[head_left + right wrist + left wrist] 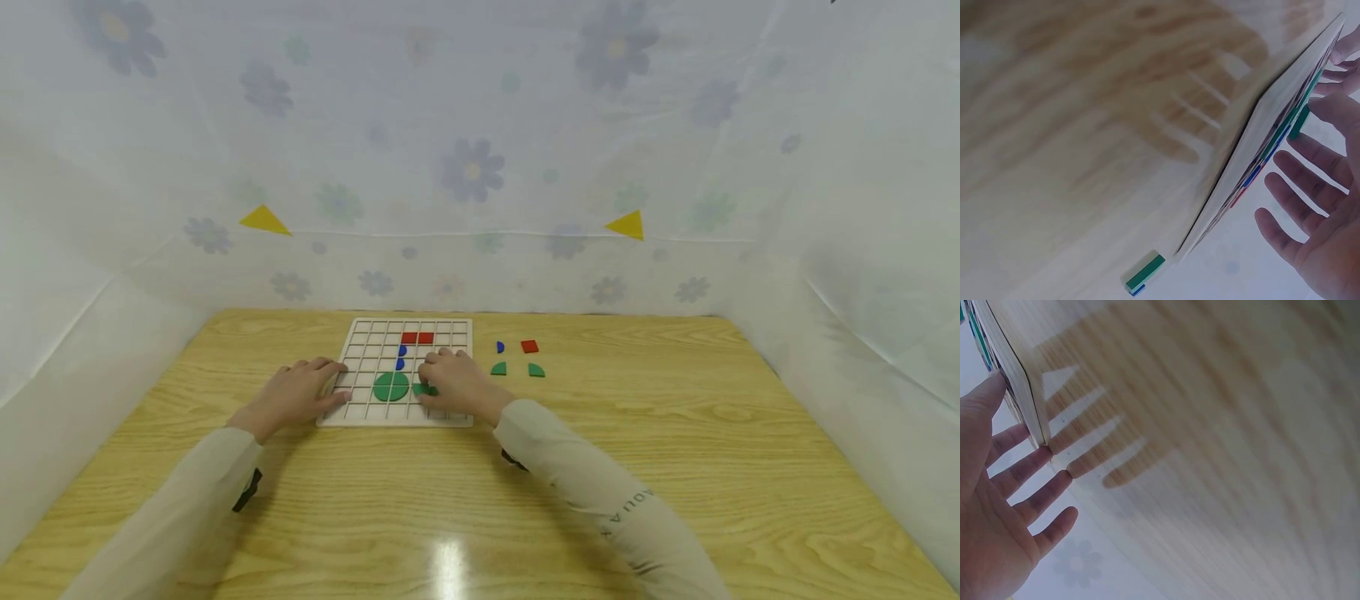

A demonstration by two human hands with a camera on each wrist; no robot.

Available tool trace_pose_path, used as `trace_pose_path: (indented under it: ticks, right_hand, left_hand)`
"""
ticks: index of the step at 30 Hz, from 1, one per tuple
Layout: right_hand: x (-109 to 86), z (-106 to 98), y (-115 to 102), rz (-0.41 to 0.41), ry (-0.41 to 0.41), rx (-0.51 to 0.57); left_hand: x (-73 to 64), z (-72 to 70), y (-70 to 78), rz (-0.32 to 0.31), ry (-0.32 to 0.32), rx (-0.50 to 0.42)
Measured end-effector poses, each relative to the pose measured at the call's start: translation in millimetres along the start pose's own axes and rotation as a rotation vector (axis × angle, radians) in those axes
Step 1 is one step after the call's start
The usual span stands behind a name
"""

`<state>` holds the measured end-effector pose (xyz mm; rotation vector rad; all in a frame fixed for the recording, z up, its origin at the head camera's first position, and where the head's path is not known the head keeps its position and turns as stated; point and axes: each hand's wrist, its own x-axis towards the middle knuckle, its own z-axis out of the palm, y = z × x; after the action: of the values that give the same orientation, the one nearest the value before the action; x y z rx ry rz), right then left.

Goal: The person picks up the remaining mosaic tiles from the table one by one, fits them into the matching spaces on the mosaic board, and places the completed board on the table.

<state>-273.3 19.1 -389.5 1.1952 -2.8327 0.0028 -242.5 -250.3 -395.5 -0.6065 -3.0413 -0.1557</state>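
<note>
A white gridded board lies on the table. On it are two red squares side by side, two blue half-discs in a column and a green disc. My left hand rests at the board's left edge, its thumb on top and fingers extended, as the left wrist view shows the hand touching that edge. Over the board's right part, my right hand pinches a green piece between thumb and index finger. The other right fingers are spread, and they partly hide the board.
Right of the board lie a blue half-disc, a red square and two green quarter-discs, one nearer and one farther right. Flowered white curtains with yellow triangles surround the wooden table.
</note>
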Motion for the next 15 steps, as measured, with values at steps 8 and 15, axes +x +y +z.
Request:
trace_pose_path:
  ticks: [8,15]
  right_hand:
    - [1.2,2.4,-0.7,0.007,-0.015,-0.012]
    - [0.6,2.8,-1.2,-0.004,-0.016,-0.029]
  left_hand:
    - [0.0,0.4,-0.2,-0.007,0.000,-0.002]
    - [0.6,1.6,0.0,-0.007,0.004,-0.003]
